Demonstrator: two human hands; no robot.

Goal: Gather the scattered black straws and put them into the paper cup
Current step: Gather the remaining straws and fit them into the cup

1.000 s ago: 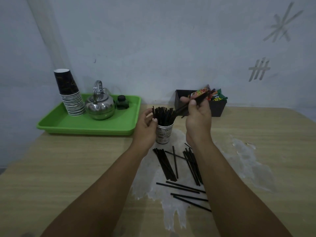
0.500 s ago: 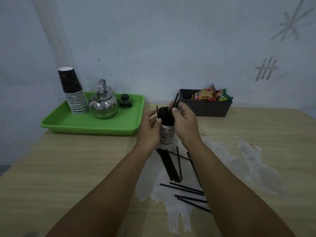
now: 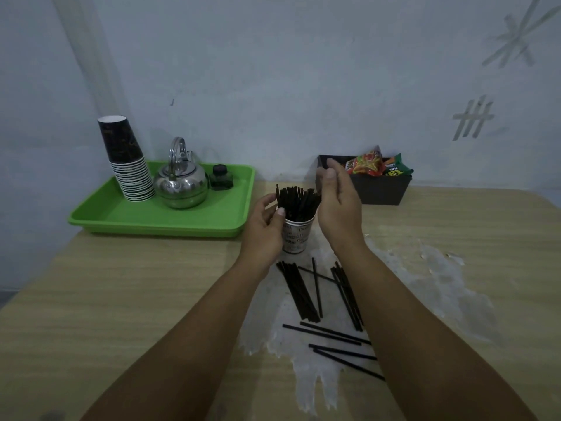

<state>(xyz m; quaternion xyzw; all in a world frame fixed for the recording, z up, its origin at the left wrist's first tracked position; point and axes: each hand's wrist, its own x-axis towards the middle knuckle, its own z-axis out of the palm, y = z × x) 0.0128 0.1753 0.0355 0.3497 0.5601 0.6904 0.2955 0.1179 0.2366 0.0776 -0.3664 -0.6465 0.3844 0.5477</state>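
Note:
A white printed paper cup point(image 3: 297, 239) stands at the middle of the table, packed with upright black straws point(image 3: 299, 202). My left hand point(image 3: 262, 235) grips the cup from its left side, thumb at the rim. My right hand point(image 3: 340, 208) hovers just right of the straw tops with loosely bent fingers and nothing visible in it. Nearer to me, loose black straws lie on the table: a bundle point(image 3: 299, 291) below the cup, another group point(image 3: 349, 296) beside my right forearm, and several single ones point(image 3: 334, 335) lying crosswise.
At the back left, a green tray point(image 3: 100, 214) carries a stack of paper cups point(image 3: 127, 159), a steel kettle point(image 3: 182, 183) and a small dark bottle point(image 3: 222, 177). A black box point(image 3: 379, 191) with snack packets point(image 3: 367, 162) stands behind my right hand.
My right hand carried a few straws over to the cup, stood them in it and has let go; it is now drawn slightly right. My left hand stayed on the cup.

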